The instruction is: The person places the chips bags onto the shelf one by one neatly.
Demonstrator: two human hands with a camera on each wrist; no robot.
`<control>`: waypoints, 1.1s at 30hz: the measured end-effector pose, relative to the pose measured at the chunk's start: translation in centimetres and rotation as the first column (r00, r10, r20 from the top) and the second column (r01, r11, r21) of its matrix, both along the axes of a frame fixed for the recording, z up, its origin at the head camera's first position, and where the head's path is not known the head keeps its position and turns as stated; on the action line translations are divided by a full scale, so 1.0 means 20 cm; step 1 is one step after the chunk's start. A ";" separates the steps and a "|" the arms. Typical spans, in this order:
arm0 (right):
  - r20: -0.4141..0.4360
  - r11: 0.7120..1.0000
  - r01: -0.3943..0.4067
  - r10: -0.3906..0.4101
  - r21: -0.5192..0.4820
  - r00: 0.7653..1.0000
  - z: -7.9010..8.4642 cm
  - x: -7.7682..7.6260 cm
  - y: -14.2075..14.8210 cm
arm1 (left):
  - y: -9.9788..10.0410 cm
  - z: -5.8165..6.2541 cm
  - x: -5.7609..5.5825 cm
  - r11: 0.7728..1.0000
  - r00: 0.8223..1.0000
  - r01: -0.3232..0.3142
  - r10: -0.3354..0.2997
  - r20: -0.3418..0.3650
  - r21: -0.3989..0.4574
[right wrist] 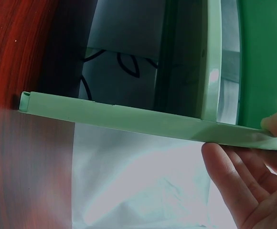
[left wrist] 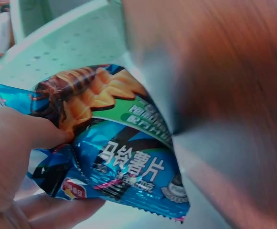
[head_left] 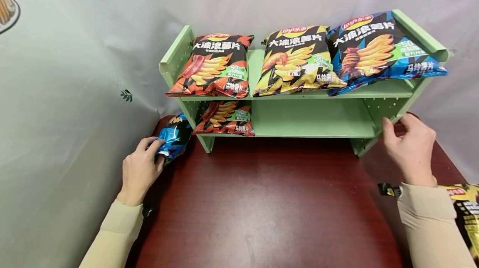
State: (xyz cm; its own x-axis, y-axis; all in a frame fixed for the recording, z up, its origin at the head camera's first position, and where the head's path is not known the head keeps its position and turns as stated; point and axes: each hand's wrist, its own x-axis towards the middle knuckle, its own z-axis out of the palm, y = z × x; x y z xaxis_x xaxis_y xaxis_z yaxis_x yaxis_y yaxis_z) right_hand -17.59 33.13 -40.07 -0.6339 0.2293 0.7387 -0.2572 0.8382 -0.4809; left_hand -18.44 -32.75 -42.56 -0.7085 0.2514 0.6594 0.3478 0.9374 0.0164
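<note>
At the shelf's left side my left hand (head_left: 141, 170) grips a blue bag of potato chips (head_left: 175, 137) by its edge. In the left wrist view the thumb lies over the front of this chip bag (left wrist: 129, 157), with fingers beneath. My right hand (head_left: 411, 147) pinches the right side panel of the green shelf (head_left: 314, 118). From the right wrist, thumb and fingers (right wrist: 224, 171) show on opposite faces of that panel (right wrist: 129, 117). Red (head_left: 217, 66), yellow (head_left: 299, 60) and blue chip bags (head_left: 378, 49) lie along the top tier. Another red bag (head_left: 226, 118) sits at the lower tier's left end.
The shelf stands at the back of a dark red wooden table (head_left: 262, 201). Pale curtain (head_left: 75, 93) hangs close on the left and behind. A yellow-and-black chip bag (head_left: 465, 209) lies at the right edge, beside my right forearm. Dark cables show behind the shelf.
</note>
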 end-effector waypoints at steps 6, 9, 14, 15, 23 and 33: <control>-0.002 1.000 -0.002 0.002 -0.003 1.000 0.00 0.00 0.00 | 0.04 0.07 0.15 1.000 1.000 0.014 -0.014 -0.016 0.010; -0.004 1.000 -0.006 0.006 0.004 1.000 0.00 0.00 0.00 | 0.07 0.12 0.24 1.000 1.000 0.011 -0.011 -0.011 -0.003; -0.005 1.000 -0.002 0.002 0.002 1.000 0.00 0.00 0.00 | 0.12 0.23 0.40 1.000 1.000 0.004 -0.003 0.029 -0.022; -0.004 1.000 -0.001 0.001 -0.001 1.000 0.00 0.00 0.00 | 0.12 0.25 0.43 1.000 0.999 0.007 -0.006 0.041 -0.025; -0.011 1.000 -0.006 0.006 0.008 1.000 0.00 -0.01 0.00 | 0.15 0.35 0.62 0.999 0.982 0.022 -0.015 0.187 -0.036; -0.019 1.000 -0.002 0.002 0.017 1.000 0.00 -0.01 0.00 | 0.23 0.37 0.65 0.988 0.953 0.144 -0.155 0.260 0.062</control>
State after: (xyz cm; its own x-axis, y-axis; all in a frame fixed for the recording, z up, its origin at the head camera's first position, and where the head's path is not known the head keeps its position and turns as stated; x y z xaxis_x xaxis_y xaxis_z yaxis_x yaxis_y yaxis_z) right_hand -17.77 33.17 -40.00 -0.6200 0.2154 0.7545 -0.2676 0.8459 -0.4614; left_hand -5.37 -28.23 -35.15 -0.8144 0.3444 0.4670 0.4624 0.8714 0.1638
